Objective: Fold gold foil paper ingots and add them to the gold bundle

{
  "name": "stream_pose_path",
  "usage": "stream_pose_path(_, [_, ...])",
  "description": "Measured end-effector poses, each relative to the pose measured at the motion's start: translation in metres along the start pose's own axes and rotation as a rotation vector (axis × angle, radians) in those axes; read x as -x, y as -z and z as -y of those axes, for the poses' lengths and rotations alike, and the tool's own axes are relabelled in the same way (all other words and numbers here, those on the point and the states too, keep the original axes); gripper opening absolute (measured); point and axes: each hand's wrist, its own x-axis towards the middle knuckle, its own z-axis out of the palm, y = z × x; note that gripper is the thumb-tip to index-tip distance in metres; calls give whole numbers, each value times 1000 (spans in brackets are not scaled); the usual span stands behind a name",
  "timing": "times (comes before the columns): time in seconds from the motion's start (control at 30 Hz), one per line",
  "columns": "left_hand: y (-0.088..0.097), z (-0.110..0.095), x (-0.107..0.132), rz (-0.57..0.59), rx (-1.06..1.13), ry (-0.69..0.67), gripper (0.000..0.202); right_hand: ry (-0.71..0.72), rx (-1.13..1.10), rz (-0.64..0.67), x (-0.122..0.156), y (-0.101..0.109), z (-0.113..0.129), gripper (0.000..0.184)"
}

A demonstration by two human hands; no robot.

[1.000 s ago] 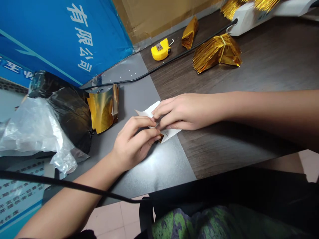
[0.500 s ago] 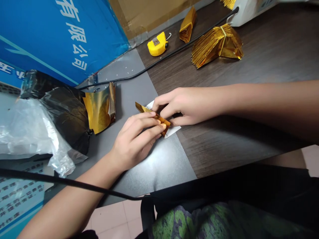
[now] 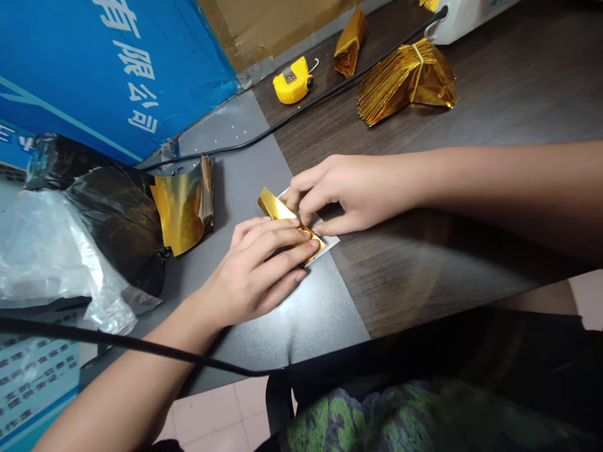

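Observation:
A sheet of gold foil paper [image 3: 272, 204] with a white underside or backing lies partly folded on the grey part of the desk, between both hands. My left hand [image 3: 264, 267] rests on the fold from the lower left. Its fingers are stretched out and lie flat along the gold strip. From the right, my right hand [image 3: 342, 194] bends its fingers down onto the white margin [image 3: 331, 241], with the thumb close to the fingertips. The fingers cover much of the paper, so the fold underneath is partly hidden.
Gold foil paper [image 3: 181, 213] stands by a black plastic bag [image 3: 120, 213] on the left. Farther back lie a yellow tape measure [image 3: 291, 83], a folded gold bundle [image 3: 349, 44], and a banded gold stack [image 3: 391, 81]. A black cable [image 3: 264, 135] crosses the desk; a blue box [image 3: 188, 63] stands behind.
The raised gold strip has been pressed flatter toward the desk, and my left fingers have come down along it. My right hand stays at the paper's edge. The view has shifted slightly.

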Motion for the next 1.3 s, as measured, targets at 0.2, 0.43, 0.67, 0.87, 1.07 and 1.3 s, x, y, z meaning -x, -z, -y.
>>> stream_pose_path(0.2, [2, 0, 0, 39, 50, -16, 38, -37, 49, 23, 0, 2, -3, 16])
stream_pose_path(0.43, [3, 0, -3, 88, 57, -4, 38, -63, 33, 4, 2, 5, -3, 17])
stream_pose_path(0.67, [4, 0, -3, 155, 76, -3, 41, -87, 93, 19, 1, 5, -6, 10])
stream_pose_path(0.87, [4, 1, -2, 167, 89, 18, 42, -96, 92, -19, 2, 6, -8, 14])
stream_pose_path(1.07, [4, 0, -2, 156, 93, 25, 40, -99, 112, -4, 3, 6, -8, 15])
stream_pose_path(1.3, [4, 1, -2, 157, 102, 27, 40, -141, 55, -18, 3, 6, -9, 17])
